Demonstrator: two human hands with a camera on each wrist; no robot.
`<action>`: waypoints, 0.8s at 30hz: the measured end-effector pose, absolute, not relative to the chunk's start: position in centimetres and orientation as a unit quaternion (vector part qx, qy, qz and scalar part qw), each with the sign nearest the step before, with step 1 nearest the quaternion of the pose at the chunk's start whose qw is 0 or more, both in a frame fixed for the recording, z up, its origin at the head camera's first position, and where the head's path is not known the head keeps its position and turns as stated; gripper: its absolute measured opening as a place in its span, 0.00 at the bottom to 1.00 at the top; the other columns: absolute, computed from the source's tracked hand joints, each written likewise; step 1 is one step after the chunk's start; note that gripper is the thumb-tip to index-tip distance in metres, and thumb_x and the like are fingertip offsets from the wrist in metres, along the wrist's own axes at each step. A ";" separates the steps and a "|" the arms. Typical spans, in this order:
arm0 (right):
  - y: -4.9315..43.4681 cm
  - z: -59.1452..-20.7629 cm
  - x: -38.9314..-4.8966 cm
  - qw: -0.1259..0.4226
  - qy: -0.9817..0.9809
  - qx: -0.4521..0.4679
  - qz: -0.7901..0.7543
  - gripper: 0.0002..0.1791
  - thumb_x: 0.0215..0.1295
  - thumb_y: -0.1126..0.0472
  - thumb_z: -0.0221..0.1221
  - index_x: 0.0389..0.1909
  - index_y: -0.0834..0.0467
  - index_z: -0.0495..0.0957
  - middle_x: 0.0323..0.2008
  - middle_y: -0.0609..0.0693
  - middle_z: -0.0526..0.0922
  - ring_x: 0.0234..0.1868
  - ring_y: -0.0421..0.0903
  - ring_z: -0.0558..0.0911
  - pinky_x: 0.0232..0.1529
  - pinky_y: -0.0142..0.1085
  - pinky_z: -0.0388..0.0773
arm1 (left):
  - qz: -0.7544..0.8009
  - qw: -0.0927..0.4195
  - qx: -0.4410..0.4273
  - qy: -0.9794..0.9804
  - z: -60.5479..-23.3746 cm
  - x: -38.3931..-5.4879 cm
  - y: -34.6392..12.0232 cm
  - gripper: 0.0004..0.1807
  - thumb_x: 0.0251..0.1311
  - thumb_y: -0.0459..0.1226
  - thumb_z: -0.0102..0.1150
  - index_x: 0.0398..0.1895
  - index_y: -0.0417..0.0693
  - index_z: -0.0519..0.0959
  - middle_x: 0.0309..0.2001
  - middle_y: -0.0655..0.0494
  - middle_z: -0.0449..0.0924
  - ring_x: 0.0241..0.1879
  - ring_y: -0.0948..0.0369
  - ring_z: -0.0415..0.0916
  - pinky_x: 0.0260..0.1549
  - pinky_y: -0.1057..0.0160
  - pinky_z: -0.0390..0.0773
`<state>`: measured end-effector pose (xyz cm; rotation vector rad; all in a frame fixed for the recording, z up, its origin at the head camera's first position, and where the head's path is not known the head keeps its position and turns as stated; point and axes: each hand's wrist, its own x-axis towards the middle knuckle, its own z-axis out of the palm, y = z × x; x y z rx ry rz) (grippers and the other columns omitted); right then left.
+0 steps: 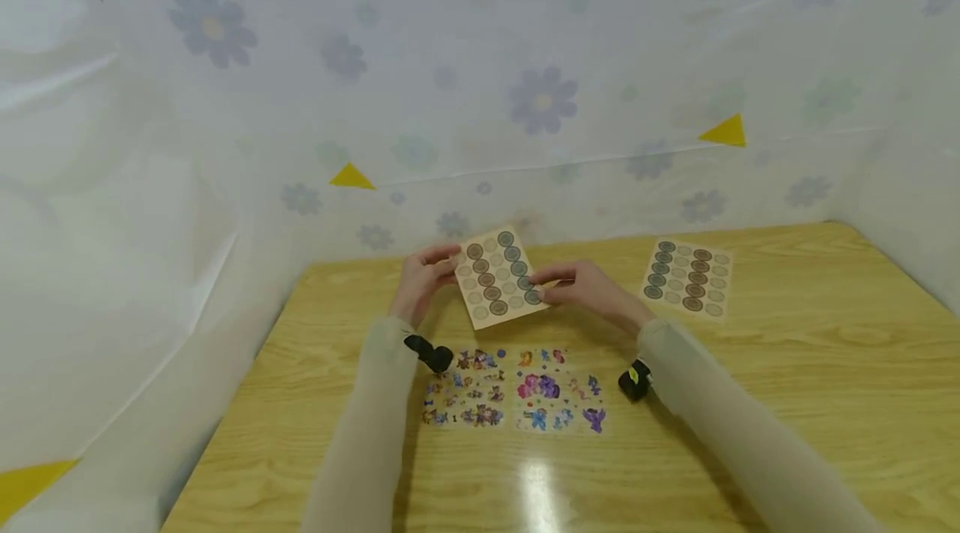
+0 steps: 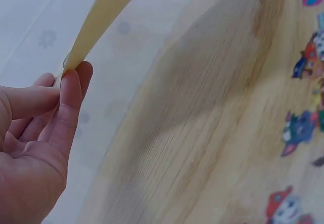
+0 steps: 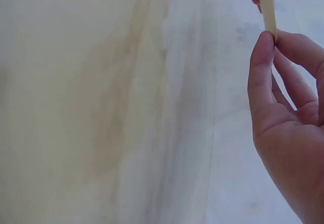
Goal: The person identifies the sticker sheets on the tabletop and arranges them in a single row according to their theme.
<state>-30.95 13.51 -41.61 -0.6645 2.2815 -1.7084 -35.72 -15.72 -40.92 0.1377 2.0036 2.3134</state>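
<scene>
Both hands hold up a cream sticker sheet (image 1: 495,274) with rows of round brown, pale and blue-grey stickers. It tilts above the table in the head view. My left hand (image 1: 425,283) pinches its left edge between thumb and fingers; in the left wrist view the sheet (image 2: 109,11) shows nearly edge-on above that hand (image 2: 40,138). My right hand (image 1: 581,291) pinches the lower right edge. In the right wrist view, thumb and fingertip of that hand (image 3: 288,92) meet on the sheet's edge.
Two clear sheets of colourful cartoon stickers, one on the left (image 1: 465,391) and one on the right (image 1: 558,391), lie below the hands. A second round-sticker sheet (image 1: 688,279) lies at the back right of the wooden table (image 1: 810,366). Flowered white curtain (image 1: 450,99) hangs behind.
</scene>
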 end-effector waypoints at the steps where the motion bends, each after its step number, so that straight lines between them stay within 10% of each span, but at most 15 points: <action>1: 13.6 -41.7 -30.7 0.107 0.772 -0.223 -0.585 0.20 0.67 0.65 0.61 0.59 0.63 0.77 0.56 0.59 0.79 0.46 0.52 0.84 0.49 0.46 0.80 | 0.756 0.040 0.045 0.651 -41.0 -35.5 -15.7 0.16 0.66 0.24 0.55 0.56 0.31 0.78 0.50 0.40 0.79 0.31 0.58 0.82 0.37 0.61 0.82; 24: 14.4 -39.4 -24.5 0.066 0.798 -0.216 -0.558 0.19 0.67 0.61 0.62 0.58 0.58 0.79 0.54 0.54 0.81 0.46 0.50 0.81 0.49 0.47 0.79 | 0.777 0.038 0.040 0.627 -39.8 -31.3 -14.5 0.16 0.64 0.25 0.60 0.55 0.34 0.80 0.49 0.43 0.80 0.34 0.57 0.83 0.38 0.61 0.83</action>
